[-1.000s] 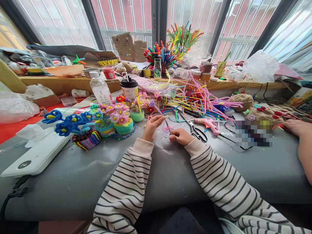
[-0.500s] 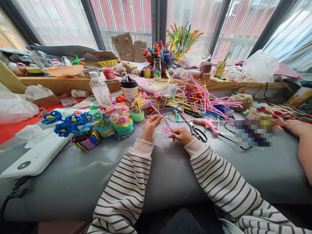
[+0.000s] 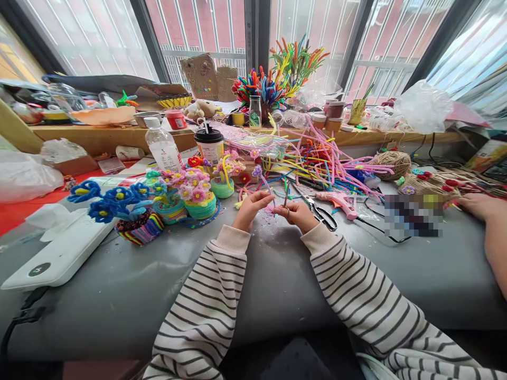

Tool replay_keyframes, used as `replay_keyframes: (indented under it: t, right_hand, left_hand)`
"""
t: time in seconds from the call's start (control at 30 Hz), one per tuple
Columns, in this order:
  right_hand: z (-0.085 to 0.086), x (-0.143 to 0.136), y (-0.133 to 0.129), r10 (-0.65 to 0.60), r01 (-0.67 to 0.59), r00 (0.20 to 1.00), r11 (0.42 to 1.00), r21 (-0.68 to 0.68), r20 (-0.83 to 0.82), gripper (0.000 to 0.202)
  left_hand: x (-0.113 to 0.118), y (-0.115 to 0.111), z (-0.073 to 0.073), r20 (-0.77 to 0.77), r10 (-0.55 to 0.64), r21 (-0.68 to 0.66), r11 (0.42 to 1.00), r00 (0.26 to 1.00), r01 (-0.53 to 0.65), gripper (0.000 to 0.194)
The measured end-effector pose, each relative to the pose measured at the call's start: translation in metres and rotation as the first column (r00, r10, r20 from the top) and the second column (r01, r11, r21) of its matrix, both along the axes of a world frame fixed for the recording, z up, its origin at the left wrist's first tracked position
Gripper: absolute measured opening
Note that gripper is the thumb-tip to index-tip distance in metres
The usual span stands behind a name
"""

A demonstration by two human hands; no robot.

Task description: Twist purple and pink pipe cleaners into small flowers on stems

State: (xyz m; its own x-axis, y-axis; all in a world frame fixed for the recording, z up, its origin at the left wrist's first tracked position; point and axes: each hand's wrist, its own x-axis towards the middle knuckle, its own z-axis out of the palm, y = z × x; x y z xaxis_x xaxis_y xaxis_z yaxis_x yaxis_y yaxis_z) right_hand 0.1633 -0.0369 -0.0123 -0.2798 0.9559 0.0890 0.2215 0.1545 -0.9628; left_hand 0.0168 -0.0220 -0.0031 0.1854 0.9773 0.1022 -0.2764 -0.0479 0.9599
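Observation:
My left hand (image 3: 251, 210) pinches the stem of a small purple pipe-cleaner flower (image 3: 257, 171); the bloom rises above the fingers and the stem bends down towards my right hand (image 3: 299, 215). That hand is closed around a small pair of scissors (image 3: 287, 193), blades pointing up and handles mostly hidden by the fingers. The hands almost meet over pink fuzz scraps (image 3: 271, 209) on the grey table (image 3: 277, 274). Close behind my left fingers lies a pale yellow fuzzy piece (image 3: 240, 200).
Pots of pipe-cleaner flowers (image 3: 200, 206) stand left, beside a white device (image 3: 59, 250). Large black-handled scissors (image 3: 327, 217) and a pink glue gun (image 3: 343, 203) lie right. Loose pipe cleaners (image 3: 320, 153) pile up behind. Another person's hand (image 3: 477, 205) rests at far right.
The scissors have swung from pointing at my left hand to standing upright. My left hand has shifted slightly right and lower, and the purple flower's bent stem now shows between the hands.

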Motion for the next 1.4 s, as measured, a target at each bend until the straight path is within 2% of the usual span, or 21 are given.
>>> replay_keyframes:
  t: [0.13,0.27,0.4,0.57,0.77,1.0,1.1,1.2,1.4]
  right_hand:
    - [-0.002,-0.001,0.000,0.049,-0.058,0.995,0.993,-0.099,-0.093,0.036]
    - [-0.004,-0.001,0.001,0.047,-0.060,0.992,0.991,-0.117,-0.113,0.036]
    - [-0.003,-0.001,0.001,0.010,-0.015,0.998,0.996,-0.083,-0.055,0.036]
    - [-0.003,0.000,0.002,0.009,-0.009,1.000,0.998,-0.055,0.011,0.038]
    - [-0.004,0.001,0.003,0.096,-0.095,0.995,0.994,-0.047,0.038,0.039]
    - [0.000,0.005,0.002,0.235,-0.230,0.967,0.971,-0.058,0.099,0.040]
    - [0.001,0.005,0.003,0.240,-0.234,0.962,0.971,-0.054,0.132,0.042]
    - [0.002,0.005,0.002,0.219,-0.225,0.960,0.974,0.011,0.174,0.050]
    - [-0.002,0.002,0.000,0.379,-0.400,0.901,0.914,0.069,0.209,0.068]
  left_hand:
    - [0.000,0.001,-0.002,-0.031,-0.030,0.022,0.999,0.999,0.030,0.015]
    - [0.000,0.002,-0.003,-0.044,-0.008,0.029,1.000,0.999,0.009,0.016]
    - [0.000,0.002,-0.002,-0.030,0.044,0.044,0.998,0.999,-0.043,0.015]
    - [0.001,0.000,0.001,0.040,0.026,0.012,1.000,0.999,-0.026,0.016]
    - [0.000,-0.001,0.005,0.181,0.075,-0.044,0.997,0.981,-0.068,0.017]
    - [-0.003,-0.001,0.004,0.147,0.026,-0.154,0.988,0.989,-0.003,0.019]
    - [-0.003,-0.001,0.005,0.146,0.022,-0.150,0.989,0.989,0.000,0.017]
    - [-0.003,-0.001,0.007,0.203,0.049,-0.133,0.991,0.978,-0.022,0.015]
    - [-0.004,0.000,0.008,0.270,0.074,-0.078,0.995,0.960,-0.055,0.014]
